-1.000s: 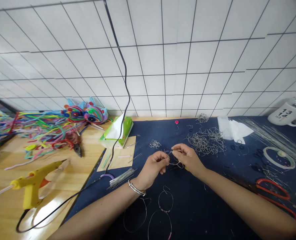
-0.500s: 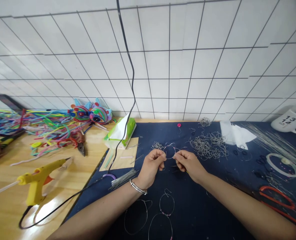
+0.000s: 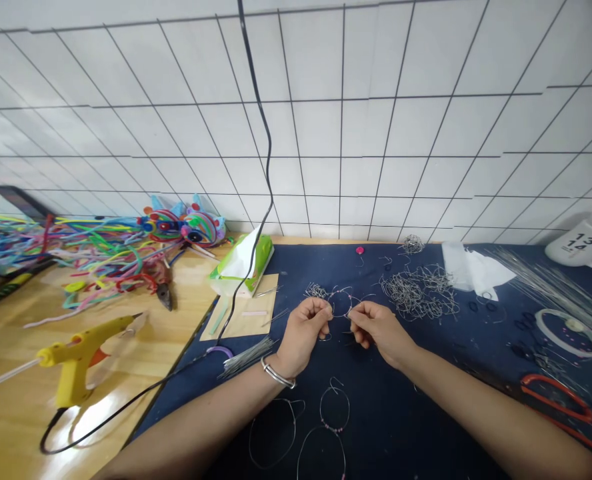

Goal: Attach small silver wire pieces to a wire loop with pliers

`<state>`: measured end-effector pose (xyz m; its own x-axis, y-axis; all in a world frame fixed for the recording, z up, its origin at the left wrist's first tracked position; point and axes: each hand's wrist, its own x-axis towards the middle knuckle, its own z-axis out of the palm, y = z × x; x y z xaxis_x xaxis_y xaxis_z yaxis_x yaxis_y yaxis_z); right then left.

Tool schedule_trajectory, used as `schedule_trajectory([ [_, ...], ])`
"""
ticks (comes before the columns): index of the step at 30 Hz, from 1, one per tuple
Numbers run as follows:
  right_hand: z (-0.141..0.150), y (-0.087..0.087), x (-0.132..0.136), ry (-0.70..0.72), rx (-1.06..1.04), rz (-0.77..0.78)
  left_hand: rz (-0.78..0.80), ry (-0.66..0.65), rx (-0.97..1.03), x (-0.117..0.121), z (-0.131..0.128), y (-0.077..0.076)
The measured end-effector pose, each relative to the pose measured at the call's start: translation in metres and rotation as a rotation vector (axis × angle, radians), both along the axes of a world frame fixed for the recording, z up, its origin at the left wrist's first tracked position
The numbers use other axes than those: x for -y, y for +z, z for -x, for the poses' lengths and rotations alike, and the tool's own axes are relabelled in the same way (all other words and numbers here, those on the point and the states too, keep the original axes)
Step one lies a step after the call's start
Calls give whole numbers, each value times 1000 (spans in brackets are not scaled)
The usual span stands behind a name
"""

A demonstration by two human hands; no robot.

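Between my two hands is a small ring of thin wire [image 3: 343,291] strung with a few pinkish beads. My left hand [image 3: 309,325] pinches its left side between thumb and finger; a silver bangle circles that wrist. On the opposite side, my right hand [image 3: 376,327] grips the ring with thumb and forefinger, the other fingers curled. A little pile of bent wire bits [image 3: 315,291] lies just beyond my left fingertips. Nearer me on the dark blue cloth rest a beaded wire loop [image 3: 335,409] and two larger wire loops, one partly cut off by the frame.
Tangled wire hooks [image 3: 420,291], white paper [image 3: 481,270], a round lid [image 3: 570,333] and red-handled scissors [image 3: 556,393] lie right. Left are a tissue pack [image 3: 241,263], a wire bundle [image 3: 249,355], a yellow glue gun [image 3: 79,357] and pliers [image 3: 164,293]. A black cable [image 3: 269,160] hangs across.
Both hands keep their hold on the wire ring, with barely any movement. The whole view has shifted very slightly.
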<state>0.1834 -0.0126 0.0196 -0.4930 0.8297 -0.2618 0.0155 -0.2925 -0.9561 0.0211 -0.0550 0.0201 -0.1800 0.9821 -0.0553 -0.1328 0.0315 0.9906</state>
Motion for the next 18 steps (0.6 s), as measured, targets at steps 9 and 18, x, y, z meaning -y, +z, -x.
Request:
schedule_trajectory([
  [9, 4, 0, 7, -39, -119, 41, 7, -27, 2, 0, -2, -3],
  [18, 0, 2, 2, 151, 75, -51, 1, -90, -45, -3, 3, 0],
])
